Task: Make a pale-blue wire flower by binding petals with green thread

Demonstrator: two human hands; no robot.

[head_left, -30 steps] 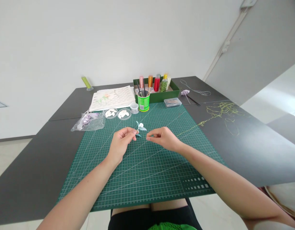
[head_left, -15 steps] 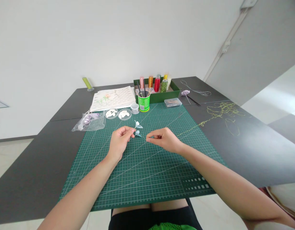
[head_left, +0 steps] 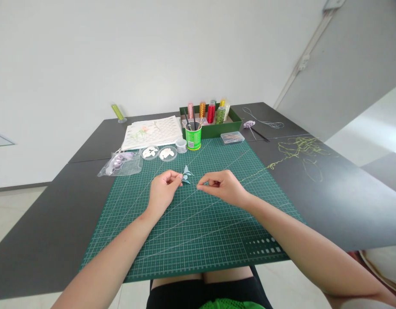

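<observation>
Cup (head_left: 193,138), dishes (head_left: 158,152) behind flower (head_left: 186,175); thread perhaps pinched.

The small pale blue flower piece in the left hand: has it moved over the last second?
Yes. The flower piece has turned in the left hand; its petals now bunch closer to the fingers, while the green cup stays put.

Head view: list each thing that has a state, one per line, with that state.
Left hand: pinched shut on the petal piece.
Petal piece: held above the mat.
Right hand: fingertips pinched together; what they hold is too thin to tell.
Green cup: upright, tools standing in it.
Green box: open, spools upright inside.
Clear case: lid shut.
Yellow thread: loose, tangled.
</observation>
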